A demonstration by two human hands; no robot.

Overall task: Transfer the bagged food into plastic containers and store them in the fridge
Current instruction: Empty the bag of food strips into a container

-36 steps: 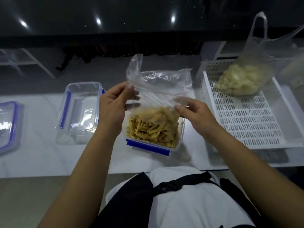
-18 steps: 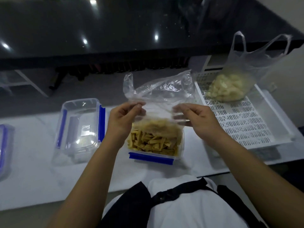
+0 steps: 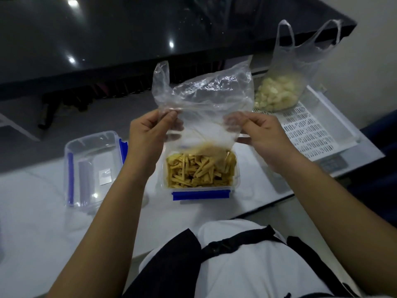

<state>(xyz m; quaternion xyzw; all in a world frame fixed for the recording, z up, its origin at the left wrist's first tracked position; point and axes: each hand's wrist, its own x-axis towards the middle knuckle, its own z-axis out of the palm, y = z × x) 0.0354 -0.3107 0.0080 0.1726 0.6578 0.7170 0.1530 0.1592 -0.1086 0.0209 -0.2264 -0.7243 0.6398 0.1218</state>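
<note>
We hold the crinkled clear plastic bag [image 3: 204, 108] upside down over the clear plastic container with blue clips [image 3: 202, 175], heaped with yellow food strips [image 3: 199, 171].
Our left hand [image 3: 148, 138] and right hand [image 3: 264, 136] each pinch a bag edge; the container sits on the white counter [image 3: 38, 229].

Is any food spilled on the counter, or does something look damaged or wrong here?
Nothing stands out. The yellow strips lie inside the container, none on the white counter. Both hands pinch the clear bag above it; the bag looks crumpled, with no visible tear.
</note>
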